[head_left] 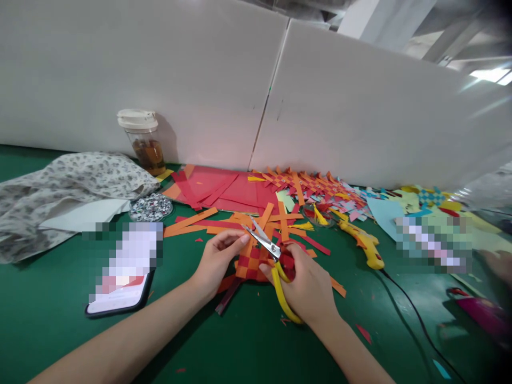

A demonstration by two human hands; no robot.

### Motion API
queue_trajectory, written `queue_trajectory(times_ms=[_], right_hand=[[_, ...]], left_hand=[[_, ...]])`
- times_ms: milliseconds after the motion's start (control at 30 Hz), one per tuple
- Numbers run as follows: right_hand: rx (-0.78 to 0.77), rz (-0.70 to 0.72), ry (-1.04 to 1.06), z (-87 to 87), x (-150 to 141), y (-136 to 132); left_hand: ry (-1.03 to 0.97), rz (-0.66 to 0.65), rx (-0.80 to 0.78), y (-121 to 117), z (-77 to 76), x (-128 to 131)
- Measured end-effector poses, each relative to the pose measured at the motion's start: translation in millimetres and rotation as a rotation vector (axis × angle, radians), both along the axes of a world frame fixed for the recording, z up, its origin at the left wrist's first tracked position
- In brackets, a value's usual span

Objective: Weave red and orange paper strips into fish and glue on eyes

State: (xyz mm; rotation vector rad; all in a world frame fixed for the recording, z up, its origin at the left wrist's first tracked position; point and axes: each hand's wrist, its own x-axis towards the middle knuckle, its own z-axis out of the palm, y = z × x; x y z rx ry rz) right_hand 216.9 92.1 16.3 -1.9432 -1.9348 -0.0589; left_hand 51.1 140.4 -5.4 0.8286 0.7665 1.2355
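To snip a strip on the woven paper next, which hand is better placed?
Right, I'd say: the right hand holds the scissors, blades parted above the woven paper. The left hand has no tool and is at the paper's left side, so it seems better suited to steadying.

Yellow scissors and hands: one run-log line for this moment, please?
right hand: yellow-handled scissors, blades open | left hand: at woven paper | phone: screen lit
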Motion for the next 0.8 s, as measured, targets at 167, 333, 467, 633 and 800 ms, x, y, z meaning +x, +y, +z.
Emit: queue_trajectory(times_ms=[167, 333, 467, 633, 800], right_hand=[[0.005, 0.025, -0.018, -2.2, -0.2, 0.1], [0.026, 0.042, -0.034, -3.8, -1.3, -0.8], [0.024, 0.045, -0.037, -4.3, -2.4, -1.2], [0.022, 0.030, -0.056, -5.4, -4.3, -1.2], [0.041, 0.029, -0.087, -5.7, -5.3, -0.2]], left_hand=[[-0.022, -0.009, 0.000, -0.2, -0.6, 0.9], [-0.029, 0.006, -0.003, 0.3, -0.5, 1.5], [-0.020, 0.009, -0.013, 0.0, 0.0, 1.3], [-0.012, -0.018, 0.011, 0.4, -1.6, 1.4], [-0.021, -0.027, 0.014, 0.8, -3.6, 1.0]])
